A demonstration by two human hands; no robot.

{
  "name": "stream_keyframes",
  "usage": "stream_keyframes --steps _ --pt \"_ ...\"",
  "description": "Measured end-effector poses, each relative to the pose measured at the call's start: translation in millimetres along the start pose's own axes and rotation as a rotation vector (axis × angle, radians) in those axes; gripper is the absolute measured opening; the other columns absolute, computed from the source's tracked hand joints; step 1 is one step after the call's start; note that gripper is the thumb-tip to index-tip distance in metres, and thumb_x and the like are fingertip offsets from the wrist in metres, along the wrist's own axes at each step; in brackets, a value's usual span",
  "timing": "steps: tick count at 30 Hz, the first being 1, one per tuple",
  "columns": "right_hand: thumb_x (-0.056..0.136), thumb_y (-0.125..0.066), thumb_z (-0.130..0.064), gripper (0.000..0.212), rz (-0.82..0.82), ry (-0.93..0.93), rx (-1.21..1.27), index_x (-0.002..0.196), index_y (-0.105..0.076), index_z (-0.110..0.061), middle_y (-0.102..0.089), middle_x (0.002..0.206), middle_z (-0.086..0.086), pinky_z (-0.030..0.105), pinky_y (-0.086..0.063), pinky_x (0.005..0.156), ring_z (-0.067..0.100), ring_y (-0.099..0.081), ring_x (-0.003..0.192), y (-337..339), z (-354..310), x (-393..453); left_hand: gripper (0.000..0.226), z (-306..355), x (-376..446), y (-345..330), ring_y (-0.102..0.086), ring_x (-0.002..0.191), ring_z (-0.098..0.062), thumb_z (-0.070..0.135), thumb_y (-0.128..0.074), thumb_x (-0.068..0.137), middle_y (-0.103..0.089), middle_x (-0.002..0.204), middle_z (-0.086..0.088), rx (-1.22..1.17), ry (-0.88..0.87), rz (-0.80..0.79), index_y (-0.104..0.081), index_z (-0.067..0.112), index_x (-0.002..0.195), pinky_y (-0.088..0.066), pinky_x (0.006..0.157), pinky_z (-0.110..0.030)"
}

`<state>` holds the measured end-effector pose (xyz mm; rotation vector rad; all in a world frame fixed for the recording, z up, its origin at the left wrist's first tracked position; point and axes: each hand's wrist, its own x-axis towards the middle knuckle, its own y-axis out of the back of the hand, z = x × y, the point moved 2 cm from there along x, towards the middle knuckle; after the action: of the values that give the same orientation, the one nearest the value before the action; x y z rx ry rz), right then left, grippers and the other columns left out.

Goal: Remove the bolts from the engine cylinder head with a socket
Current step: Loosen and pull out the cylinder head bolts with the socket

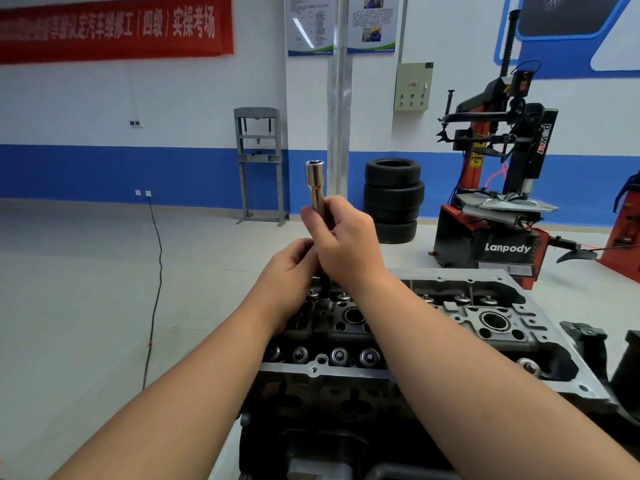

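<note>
Workshop bay: white-and-blue wall, stacked tyres [393, 199], tyre changer [498, 188] behind. Cylinder head [450, 327] sits low centre. Right hand [343, 244] grips the socket [316, 183] by its lower shank, open end up, above the head's far edge. Left hand [294, 271] is curled round something dark just below; cannot tell what. Socket judged rigid, smooth steel, slippery: hold mid-shank

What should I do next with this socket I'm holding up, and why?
Probably turn the socket over and lower it toward the cylinder head. Its open end points up now, well above the head, with the right hand gripping its shank and the left hand gripping something just below, hidden from view.
</note>
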<state>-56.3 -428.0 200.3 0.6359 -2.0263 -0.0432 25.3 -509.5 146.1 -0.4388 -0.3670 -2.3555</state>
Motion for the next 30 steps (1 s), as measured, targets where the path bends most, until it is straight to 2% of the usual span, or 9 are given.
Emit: stream_keyframes --steps 4,8,11,16,18,20,23,27,30 --pt "0.104 -0.052 -0.031 0.025 -0.095 -0.019 -0.002 0.095 -0.062 -0.009 -0.065 0.079 0.004 0.049 -0.052 0.072 0.021 -0.061 0.076 -2.8 -0.5 0.1 0.026 0.2 -1.3 -0.2 -0.073 0.090 -0.005 0.042 -0.048 0.107 -0.078 0.098 0.009 0.029 0.002 -0.018 -0.071 0.030 0.112 -0.053 0.084 -0.032" --pt "0.096 -0.066 -0.035 0.026 -0.009 0.032 -0.036 0.094 -0.061 -0.010 -0.058 0.074 -0.005 0.035 -0.050 0.065 0.015 -0.057 0.069 2.1 -4.4 0.2 0.023 2.3 -1.8 -0.3 -0.074 0.099 -0.017 0.047 -0.060 0.099 -0.078 0.103 0.005 0.080 -0.041 0.016 -0.068 0.031 0.113 -0.059 0.092 -0.050" --pt "0.093 -0.071 -0.032 0.032 0.043 0.052 -0.034 0.084 -0.059 -0.004 -0.057 0.068 0.002 0.044 -0.051 0.062 0.022 -0.055 0.063 3.8 -5.8 -0.5 0.023 1.8 -1.3 -0.7 -0.074 0.096 -0.023 0.044 -0.064 0.094 -0.078 0.101 0.002 0.057 -0.046 0.032 -0.068 0.028 0.109 -0.058 0.091 -0.058" --pt "0.103 -0.055 -0.031 0.022 -0.049 -0.007 -0.027 0.092 -0.064 -0.014 -0.069 0.080 0.002 0.046 -0.053 0.073 0.019 -0.064 0.076 0.6 -3.8 0.4 0.033 1.3 -0.5 -2.5 -0.071 0.109 -0.016 0.046 -0.046 0.108 -0.077 0.111 0.004 0.008 0.021 -0.025 -0.068 0.030 0.125 -0.053 0.105 -0.049" --pt "0.105 -0.050 -0.031 0.025 -0.071 -0.021 -0.030 0.099 -0.065 -0.013 -0.071 0.087 0.002 0.044 -0.053 0.076 0.018 -0.065 0.083 -0.5 -3.3 0.8 0.030 2.4 -0.8 -1.5 -0.073 0.103 -0.012 0.049 -0.049 0.105 -0.078 0.107 0.007 0.024 0.005 -0.014 -0.069 0.032 0.120 -0.055 0.101 -0.046" --pt "0.103 -0.053 -0.033 0.024 -0.062 0.000 -0.010 0.099 -0.064 -0.012 -0.068 0.083 -0.002 0.038 -0.053 0.073 0.014 -0.063 0.079 -0.2 -2.9 1.5 0.025 3.5 -0.7 -0.7 -0.074 0.099 -0.011 0.050 -0.057 0.100 -0.078 0.104 0.008 0.051 -0.030 0.007 -0.070 0.034 0.113 -0.058 0.095 -0.043" --pt "0.092 -0.070 -0.039 0.030 -0.002 0.037 -0.030 0.090 -0.060 -0.011 -0.057 0.072 -0.010 0.026 -0.047 0.063 0.009 -0.055 0.067 1.8 -3.7 1.1 0.013 1.6 0.2 0.2 -0.075 0.095 -0.015 0.033 -0.065 0.100 -0.078 0.101 0.005 0.045 -0.055 0.030 -0.069 0.031 0.112 -0.060 0.089 -0.046" --pt "0.095 -0.068 -0.031 0.028 0.044 0.029 0.001 0.081 -0.060 -0.008 -0.056 0.064 -0.005 0.029 -0.044 0.057 0.010 -0.051 0.058 2.4 -2.0 0.8 0.026 2.8 -1.6 -1.7 -0.074 0.101 -0.015 0.046 -0.057 0.098 -0.078 0.105 0.004 0.000 -0.042 0.023 -0.071 0.029 0.113 -0.058 0.090 -0.040" --pt "0.101 -0.057 -0.034 0.029 -0.040 -0.017 -0.005 0.093 -0.066 -0.008 -0.069 0.077 0.003 0.038 -0.053 0.069 0.015 -0.064 0.072 2.0 0.2 1.9 0.029 1.7 -2.1 -2.2 -0.072 0.104 -0.011 0.039 -0.046 0.109 -0.078 0.107 0.006 -0.028 0.004 -0.011 -0.072 0.028 0.118 -0.053 0.095 -0.036"
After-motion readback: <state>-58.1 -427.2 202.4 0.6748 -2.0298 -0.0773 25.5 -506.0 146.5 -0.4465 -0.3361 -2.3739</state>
